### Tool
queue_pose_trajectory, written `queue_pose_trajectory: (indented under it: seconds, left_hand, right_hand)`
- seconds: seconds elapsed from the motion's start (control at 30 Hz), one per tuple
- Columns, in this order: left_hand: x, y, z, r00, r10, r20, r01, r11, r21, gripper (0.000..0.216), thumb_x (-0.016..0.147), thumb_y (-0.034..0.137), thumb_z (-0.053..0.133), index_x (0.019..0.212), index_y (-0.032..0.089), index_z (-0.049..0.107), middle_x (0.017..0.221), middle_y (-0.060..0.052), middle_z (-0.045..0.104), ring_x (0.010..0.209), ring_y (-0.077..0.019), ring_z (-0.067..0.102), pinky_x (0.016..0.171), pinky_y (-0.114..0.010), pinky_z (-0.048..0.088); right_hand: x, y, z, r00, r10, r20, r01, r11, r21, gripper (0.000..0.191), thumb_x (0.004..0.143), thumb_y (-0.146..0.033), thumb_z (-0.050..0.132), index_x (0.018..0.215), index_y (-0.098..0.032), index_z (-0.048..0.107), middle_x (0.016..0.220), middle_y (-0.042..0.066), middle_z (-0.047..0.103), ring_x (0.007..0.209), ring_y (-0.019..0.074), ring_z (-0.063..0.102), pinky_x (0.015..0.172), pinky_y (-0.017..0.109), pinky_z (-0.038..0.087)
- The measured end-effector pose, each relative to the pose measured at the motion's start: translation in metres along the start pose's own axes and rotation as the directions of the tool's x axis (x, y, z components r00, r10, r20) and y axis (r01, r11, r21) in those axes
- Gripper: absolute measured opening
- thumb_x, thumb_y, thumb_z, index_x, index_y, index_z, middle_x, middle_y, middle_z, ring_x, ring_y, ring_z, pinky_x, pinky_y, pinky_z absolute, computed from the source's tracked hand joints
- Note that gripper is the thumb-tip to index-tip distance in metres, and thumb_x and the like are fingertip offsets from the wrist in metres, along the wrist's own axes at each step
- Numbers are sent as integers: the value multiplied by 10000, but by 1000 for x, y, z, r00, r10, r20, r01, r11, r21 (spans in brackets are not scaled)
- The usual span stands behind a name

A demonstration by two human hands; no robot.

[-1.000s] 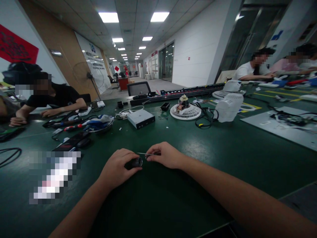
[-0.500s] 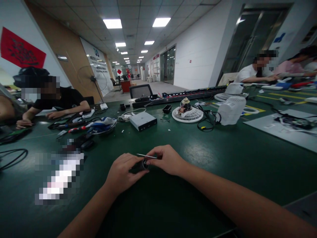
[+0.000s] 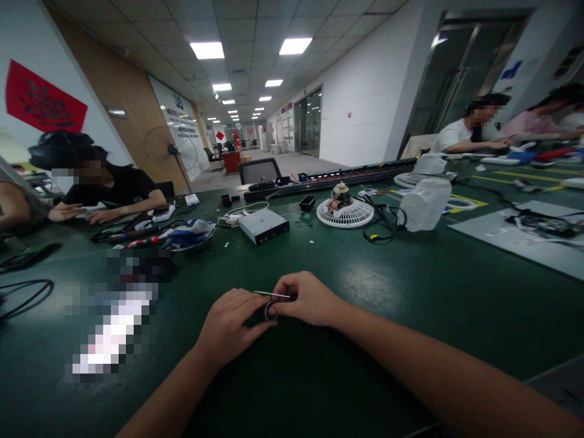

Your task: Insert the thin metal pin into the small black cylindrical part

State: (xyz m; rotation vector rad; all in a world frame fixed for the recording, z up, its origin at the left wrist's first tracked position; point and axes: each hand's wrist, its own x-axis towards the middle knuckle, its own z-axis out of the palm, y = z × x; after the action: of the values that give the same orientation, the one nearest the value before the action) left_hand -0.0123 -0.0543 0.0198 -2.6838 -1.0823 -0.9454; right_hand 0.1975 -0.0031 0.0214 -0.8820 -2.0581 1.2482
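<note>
My left hand (image 3: 229, 325) is closed round a small black cylinder (image 3: 267, 311) with a shiny rim, held just above the green table (image 3: 319, 371). My right hand (image 3: 308, 298) meets it from the right, fingers pinched on a thin metal pin (image 3: 270, 294) that points left over the cylinder. The thumb and fingertips of the right hand touch the cylinder's open end. Most of the cylinder is hidden inside my left fist.
Farther back lie a grey drive box (image 3: 264, 225), a white fan grille with a motor (image 3: 345, 212), a white fan housing (image 3: 424, 202), cables and a bowl of tools (image 3: 189, 234). A person in black (image 3: 107, 188) works at the left; others sit at the far right.
My hands have closed together, so the right fingertips now touch the cylinder's end. The pin stays in the right hand. The person at left has shifted an arm.
</note>
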Motion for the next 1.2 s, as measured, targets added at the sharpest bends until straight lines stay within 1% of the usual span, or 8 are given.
queue_pose_trajectory:
  seconds: [0.3,0.5,0.63,0.7,0.8,0.93,1.07,1.2]
  left_hand:
    - [2,3,3,997,77,7,-77,996,32,256,854,289,659,1090,196,630,982,-64,726,856,-202,677,755,-351,532]
    - [2,3,-1,999,-20,-37,22,998,67,259,852,327,661,1072,192,635,969,-68,717,851,-205,670,746,-343,526]
    - [1,-1,2,986,-163,13,162,985,60,266,841,329,661,1075,206,633,985,-62,704,873,-212,656,761,-346,517]
    - [1,-5,4,968,-248,29,245,966,82,248,819,314,675,1044,217,640,964,-46,698,845,-210,649,743,-343,514]
    - [0,-12,4,933,-360,26,355,928,110,217,784,284,691,989,231,643,922,-24,687,814,-208,645,709,-332,510]
    - [-2,-16,1,903,-430,-15,428,896,117,185,770,276,687,938,226,627,895,-17,668,797,-201,643,671,-313,501]
    - [0,-11,0,912,-411,1,407,904,127,179,773,263,684,930,219,611,886,-15,648,788,-194,629,668,-305,490]
    - [2,-6,-1,933,-356,46,346,926,155,193,774,267,694,944,216,620,898,-22,644,796,-201,613,684,-319,486]
  right_hand:
    - [1,-1,-3,990,120,71,-112,988,-102,233,701,-358,753,796,-167,657,649,-40,573,561,89,485,483,208,327]
    - [3,2,4,994,111,4,-110,991,-81,283,738,-423,731,826,-166,652,632,-42,529,549,85,440,469,209,294]
    - [5,2,3,996,73,-50,-77,995,-70,284,823,-332,661,1045,-165,604,666,-39,542,563,92,471,495,214,331]
    - [4,1,-2,991,43,-125,-62,987,-148,276,870,-269,590,1123,-162,556,693,-24,580,587,106,511,523,227,355]
    - [2,-2,-13,985,-68,-160,-2,915,-403,182,866,-196,556,1039,-180,608,783,10,641,668,127,558,592,251,385]
    - [0,-4,-23,986,-162,-45,105,804,-585,170,871,-220,572,992,-214,692,890,27,671,778,153,592,676,274,414]
    - [0,-3,-23,980,-188,61,181,728,-661,218,887,-263,586,1059,-261,720,941,33,663,832,167,603,711,282,419]
    - [-1,-2,-20,983,-179,34,149,678,-720,246,905,-292,562,1092,-276,721,909,43,661,807,178,602,684,291,410]
